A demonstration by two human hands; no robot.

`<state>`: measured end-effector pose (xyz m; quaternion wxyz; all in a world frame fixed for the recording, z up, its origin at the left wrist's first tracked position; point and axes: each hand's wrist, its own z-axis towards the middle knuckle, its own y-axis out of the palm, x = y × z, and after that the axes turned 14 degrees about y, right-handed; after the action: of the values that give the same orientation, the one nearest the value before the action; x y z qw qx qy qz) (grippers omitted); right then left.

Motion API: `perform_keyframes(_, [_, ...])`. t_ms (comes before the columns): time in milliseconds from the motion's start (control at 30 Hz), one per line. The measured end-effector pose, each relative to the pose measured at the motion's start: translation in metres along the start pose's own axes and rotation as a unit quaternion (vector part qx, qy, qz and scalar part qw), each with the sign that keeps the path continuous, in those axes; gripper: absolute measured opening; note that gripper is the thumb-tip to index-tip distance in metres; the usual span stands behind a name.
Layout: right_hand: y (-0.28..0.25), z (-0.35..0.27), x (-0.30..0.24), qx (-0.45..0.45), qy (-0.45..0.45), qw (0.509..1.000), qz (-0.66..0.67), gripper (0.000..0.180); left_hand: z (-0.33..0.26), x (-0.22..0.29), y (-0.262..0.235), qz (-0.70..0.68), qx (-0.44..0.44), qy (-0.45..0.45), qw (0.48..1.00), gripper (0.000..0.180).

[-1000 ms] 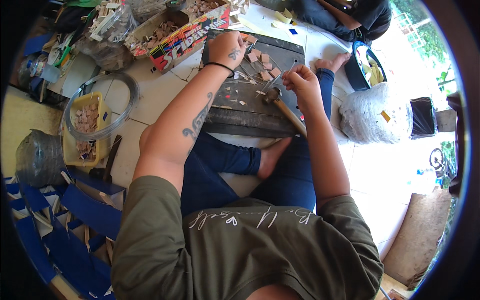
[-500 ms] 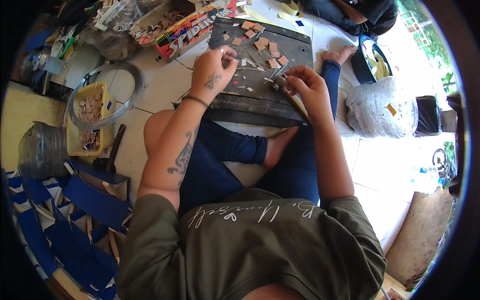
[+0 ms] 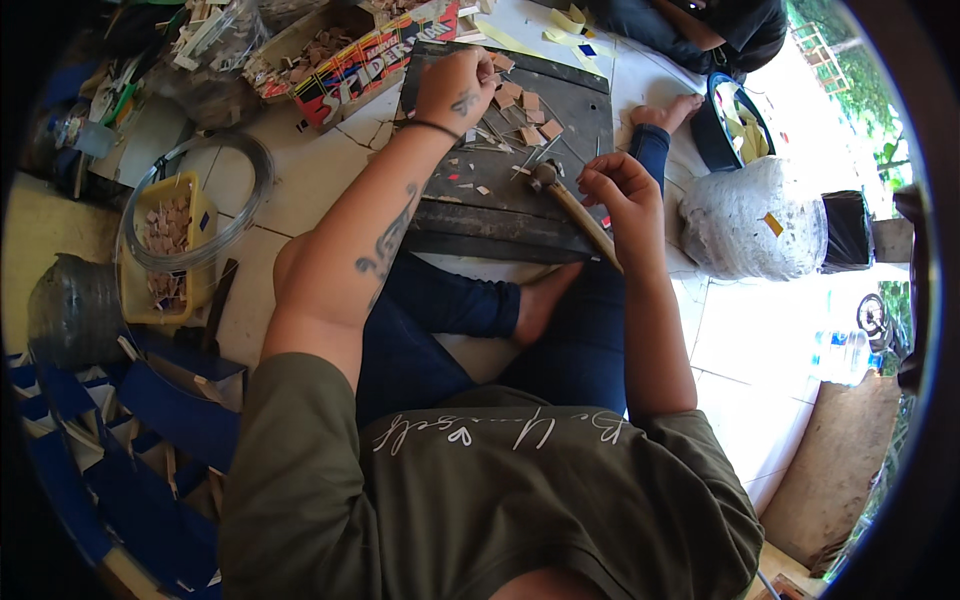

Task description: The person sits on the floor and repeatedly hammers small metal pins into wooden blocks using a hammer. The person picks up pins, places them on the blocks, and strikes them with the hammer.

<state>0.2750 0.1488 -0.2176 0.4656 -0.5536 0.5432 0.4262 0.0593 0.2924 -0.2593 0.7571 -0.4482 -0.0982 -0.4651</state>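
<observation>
Lower frame: olive shirt and crossed legs in dark blue trousers, bare foot tucked below the near edge of the dark work board (image 3: 560, 130). Board lies across the lap region at upper centre, near edge against the knees, far edge toward the top of frame.

Right hand (image 3: 612, 185) at centre right, fingers curled in together over the board's right side; whether gripping the handle or pinching a small piece, cannot tell. Hammer (image 3: 572, 205) just beside and under that hand: wooden handle running diagonally, long axis from lower right up to upper left, head at the upper-left end resting on the board.

Left hand (image 3: 458, 88) farther up, at the board's far left corner, fingers bent down and bunched onto the small tan wood pieces (image 3: 520, 105) scattered there; black band on the wrist.

Open room: bare pale tile floor (image 3: 300, 170) between board and yellow tray (image 3: 200, 215) at left; tray ringed by a wire coil. Right of board: white sack (image 3: 750, 220), close. Upper left: colourful cardboard box (image 3: 370, 60) touching the board's corner.
</observation>
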Motion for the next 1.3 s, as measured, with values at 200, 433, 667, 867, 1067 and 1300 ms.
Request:
perform_keyframes(200, [0.013, 0.003, 0.001, -0.017, -0.003, 1.0, 0.016, 0.01, -0.075, 0.056, -0.029, -0.156, 0.038, 0.039, 0.986, 0.012])
perform_keyframes(433, [0.039, -0.003, 0.002, -0.012, -0.054, 0.991, -0.125, 0.011, -0.121, 0.082, -0.032, -0.038, 0.009, 0.073, 0.997, 0.015])
perform_keyframes(667, [0.05, -0.013, 0.003, 0.012, -0.102, 0.964, -0.245, 0.01, -0.127, 0.075, -0.028, -0.036, 0.008, 0.074, 0.997, 0.015])
perform_keyframes(867, [0.057, -0.013, 0.002, 0.035, -0.166, 0.947, -0.272, 0.01, -0.127, 0.074, -0.027, -0.039, 0.012, 0.073, 0.997, 0.014])
perform_keyframes(1067, [0.057, -0.015, -0.001, 0.036, -0.19, 0.929, -0.315, 0.01, -0.127, 0.072, -0.026, -0.044, 0.013, 0.075, 0.996, 0.013])
perform_keyframes(1300, [0.057, -0.015, -0.002, 0.024, -0.202, 0.925, -0.322, 0.01, -0.128, 0.072, -0.025, -0.041, 0.011, 0.072, 0.997, 0.013])
